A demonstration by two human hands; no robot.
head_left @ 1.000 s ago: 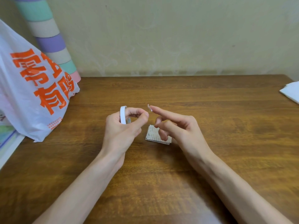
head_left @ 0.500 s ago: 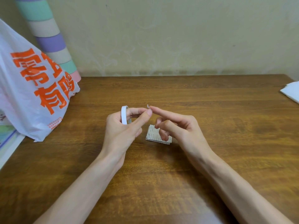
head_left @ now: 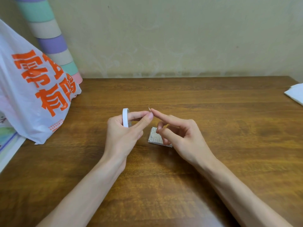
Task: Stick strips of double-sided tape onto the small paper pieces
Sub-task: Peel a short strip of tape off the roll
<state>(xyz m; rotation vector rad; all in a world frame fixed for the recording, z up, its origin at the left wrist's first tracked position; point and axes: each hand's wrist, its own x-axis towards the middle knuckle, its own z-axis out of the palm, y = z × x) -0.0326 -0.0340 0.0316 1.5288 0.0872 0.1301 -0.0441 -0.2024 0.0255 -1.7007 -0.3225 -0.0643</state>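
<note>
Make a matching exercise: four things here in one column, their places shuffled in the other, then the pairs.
1. white roll of double-sided tape
2. small printed paper piece
3. white plastic bag with orange characters
4. pastel striped tube

A. tilted, by the wall, back left
B. held in the left hand
C. flat on the brown wooden table by the right hand
D. at the table's left side

Pairs: 1-B, 2-C, 3-D, 4-A
</note>
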